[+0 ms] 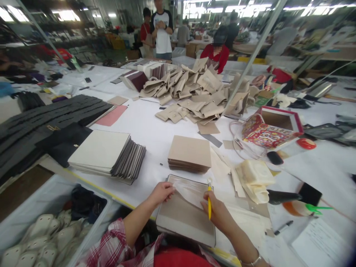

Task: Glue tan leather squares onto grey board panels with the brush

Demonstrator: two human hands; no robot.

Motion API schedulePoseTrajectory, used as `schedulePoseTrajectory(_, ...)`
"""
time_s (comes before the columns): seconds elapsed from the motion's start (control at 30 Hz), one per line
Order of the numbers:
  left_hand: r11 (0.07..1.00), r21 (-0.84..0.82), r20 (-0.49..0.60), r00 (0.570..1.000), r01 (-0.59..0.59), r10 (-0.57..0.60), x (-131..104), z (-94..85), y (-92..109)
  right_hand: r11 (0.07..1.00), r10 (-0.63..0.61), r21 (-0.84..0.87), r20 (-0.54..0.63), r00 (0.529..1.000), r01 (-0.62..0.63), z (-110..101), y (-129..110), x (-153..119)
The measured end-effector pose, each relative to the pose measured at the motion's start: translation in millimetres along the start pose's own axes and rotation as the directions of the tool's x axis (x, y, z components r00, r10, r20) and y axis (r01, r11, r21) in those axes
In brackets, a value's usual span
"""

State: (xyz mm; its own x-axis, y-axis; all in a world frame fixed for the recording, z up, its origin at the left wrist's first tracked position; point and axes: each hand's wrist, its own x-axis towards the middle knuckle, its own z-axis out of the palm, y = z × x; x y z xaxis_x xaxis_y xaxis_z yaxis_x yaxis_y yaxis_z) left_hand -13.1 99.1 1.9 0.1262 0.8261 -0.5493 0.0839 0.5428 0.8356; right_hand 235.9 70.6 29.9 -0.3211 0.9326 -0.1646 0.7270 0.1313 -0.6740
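In front of me lies a beige panel (183,218) on a short stack, with a thin, shiny sheet (189,189) over its far half. My left hand (162,193) pinches the left end of this sheet's edge. A yellow-handled brush (209,207) is gripped in my right hand (218,213), bristles up, beside the sheet's right end. Just beyond is a pile of beige panels (189,151). Farther left stands a stack of pale boards (101,150) with dark edges.
A heap of beige folded pieces (194,92) covers the table's far middle. At right are a cut-down plastic container (254,178), a red patterned box (267,133) and a pen (283,227). Dark strips (55,115) lie left, above a bin (97,226). People (163,33) stand beyond.
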Motion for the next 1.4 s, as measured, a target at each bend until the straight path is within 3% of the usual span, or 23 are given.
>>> schedulePoseTrajectory(0.1, 1.000, 0.012, -0.079, 0.997, -0.013, 0.014, 5.9, -2.9, -5.9, 0.999, 0.019, -0.031, -0.018, 1.000, -0.020, -2.4, 3.1, 5.8)
schedulePoseTrajectory(0.33, 0.999, -0.037, -0.001, 1.000, 0.003, -0.003, 10.2, -5.2, -3.9, 0.996, -0.057, -0.065, 0.013, 0.998, 0.058, -0.6, 6.1, 11.0)
schedulePoseTrajectory(0.47, 0.999, 0.043, -0.049, 0.999, -0.020, 0.022, 16.1, -2.3, -6.0, 0.991, -0.091, -0.095, 0.018, 0.996, 0.092, 0.2, 7.2, 13.1)
schedulePoseTrajectory(0.6, 0.972, 0.216, -0.168, 0.977, -0.090, 0.128, 20.8, -6.5, -14.0, 0.995, -0.013, -0.099, -0.069, 0.998, 0.006, 0.2, 14.3, 17.7)
schedulePoseTrajectory(0.77, 0.882, 0.445, -0.267, 0.916, -0.157, 0.298, 25.6, -10.6, -16.4, 0.981, 0.153, -0.088, -0.210, 0.966, -0.175, 4.2, 25.5, 27.3)
schedulePoseTrajectory(0.87, 0.863, 0.491, -0.303, 0.905, -0.119, 0.298, 30.4, -8.8, -14.9, 0.969, 0.210, -0.076, -0.259, 0.943, -0.237, 7.4, 28.6, 32.2)
schedulePoseTrajectory(1.4, 0.830, 0.552, -0.283, 0.917, -0.083, 0.280, 35.8, -6.0, -12.2, 0.961, 0.258, -0.021, -0.303, 0.918, -0.277, 17.3, 38.1, 33.4)
